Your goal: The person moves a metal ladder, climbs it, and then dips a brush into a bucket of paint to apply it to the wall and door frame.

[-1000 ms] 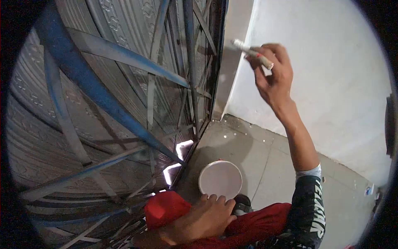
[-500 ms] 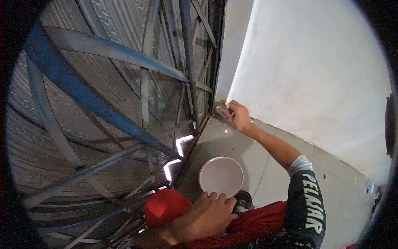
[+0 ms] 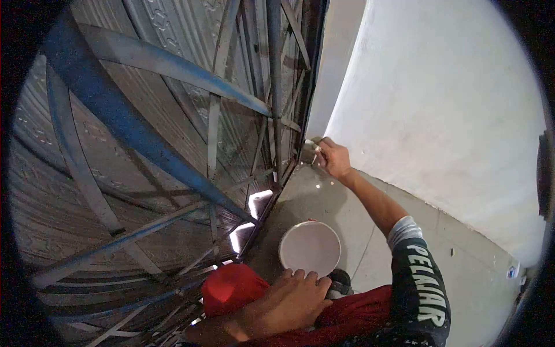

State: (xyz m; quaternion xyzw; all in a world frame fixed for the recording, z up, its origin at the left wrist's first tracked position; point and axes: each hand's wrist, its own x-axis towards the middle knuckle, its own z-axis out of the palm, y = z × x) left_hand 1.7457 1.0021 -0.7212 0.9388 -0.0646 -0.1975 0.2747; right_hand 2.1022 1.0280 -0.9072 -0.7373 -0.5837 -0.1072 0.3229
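Observation:
My right hand point(image 3: 335, 159) reaches to the low corner where the white wall meets a narrow wall strip. Its fingers are pinched around a small flat, pale scraper-like piece point(image 3: 313, 154), whose exact kind is too small to tell. Below it on the floor stands a round bucket point(image 3: 310, 247) with a pale, whitish inside. My left hand point(image 3: 298, 295) lies across my red-clothed leg, with its fingers bent over the near rim of the bucket. The fingertips are partly hidden there.
A metal gate point(image 3: 156, 139) with crossing blue and grey bars fills the left side, close to the bucket. The white wall point(image 3: 445, 104) rises on the right. Small white specks lie on the tiled floor point(image 3: 399, 231), and a dark shoe point(image 3: 340, 279) shows beside the bucket.
My right hand has turned slightly at the corner, and more of the pale piece shows. The whole view has shifted a little. My left hand stays at the bucket rim.

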